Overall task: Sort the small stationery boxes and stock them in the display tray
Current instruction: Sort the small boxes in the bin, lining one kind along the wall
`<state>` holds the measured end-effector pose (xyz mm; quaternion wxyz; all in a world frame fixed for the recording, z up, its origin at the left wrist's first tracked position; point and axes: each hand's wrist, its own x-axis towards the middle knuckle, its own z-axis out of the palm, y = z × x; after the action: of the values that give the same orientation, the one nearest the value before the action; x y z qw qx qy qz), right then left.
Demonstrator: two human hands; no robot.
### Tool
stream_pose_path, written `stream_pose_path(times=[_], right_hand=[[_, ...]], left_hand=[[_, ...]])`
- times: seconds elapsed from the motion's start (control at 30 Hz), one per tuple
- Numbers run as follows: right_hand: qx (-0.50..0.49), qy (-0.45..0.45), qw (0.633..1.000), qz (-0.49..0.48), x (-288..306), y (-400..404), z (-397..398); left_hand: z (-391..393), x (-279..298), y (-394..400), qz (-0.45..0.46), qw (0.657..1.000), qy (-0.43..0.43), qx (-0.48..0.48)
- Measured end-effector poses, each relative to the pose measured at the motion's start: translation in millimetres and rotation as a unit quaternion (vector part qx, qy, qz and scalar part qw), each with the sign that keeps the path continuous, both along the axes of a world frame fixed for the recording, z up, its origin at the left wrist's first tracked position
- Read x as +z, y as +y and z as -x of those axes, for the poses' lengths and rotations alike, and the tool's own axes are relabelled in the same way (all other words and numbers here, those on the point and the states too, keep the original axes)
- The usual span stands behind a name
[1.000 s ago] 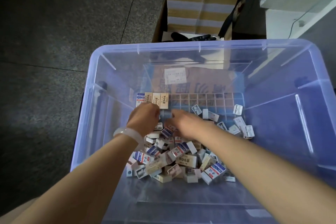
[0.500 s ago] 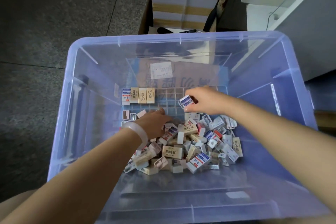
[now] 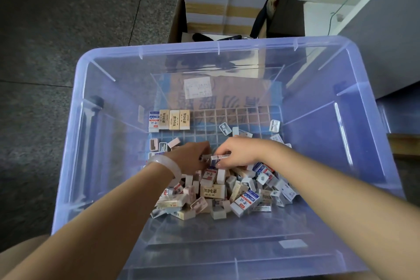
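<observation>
Head view: right hand (image 3: 238, 154) pinches a slim box (image 3: 220, 157) — left hand's (image 3: 188, 159) grip unclear.

Both forearms reach fwd, hands nearly touching. Left hand (image 3: 190, 158), pale bangle on wrist, fingers curled down. Right hand (image 3: 238, 152) pinches small white box (image 3: 220, 157) w/ thumb & fingers.
</observation>
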<state>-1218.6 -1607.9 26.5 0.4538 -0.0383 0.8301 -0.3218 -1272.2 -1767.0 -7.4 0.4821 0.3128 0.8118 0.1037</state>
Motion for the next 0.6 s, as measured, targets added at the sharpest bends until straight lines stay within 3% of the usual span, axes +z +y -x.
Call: stream_pose_path(times=[0.33,0.47,0.6], right_hand=[[0.023,-0.016,1.0,-0.005,2.2,-3.9,-4.6],[0.038,0.0,0.999,-0.016,5.9,-7.2,-7.6],[-0.015,0.014,1.0,-0.017,5.3,-22.9,-12.4]], left_hand=[[-4.4,9.3,-4.3,-0.041,0.997,-0.01,0.069],[-4.4,13.1,-6.2,-0.038,0.99,0.027,0.132],[-2.2,21.3,-8.0,-0.025,0.974,0.102,0.198]])
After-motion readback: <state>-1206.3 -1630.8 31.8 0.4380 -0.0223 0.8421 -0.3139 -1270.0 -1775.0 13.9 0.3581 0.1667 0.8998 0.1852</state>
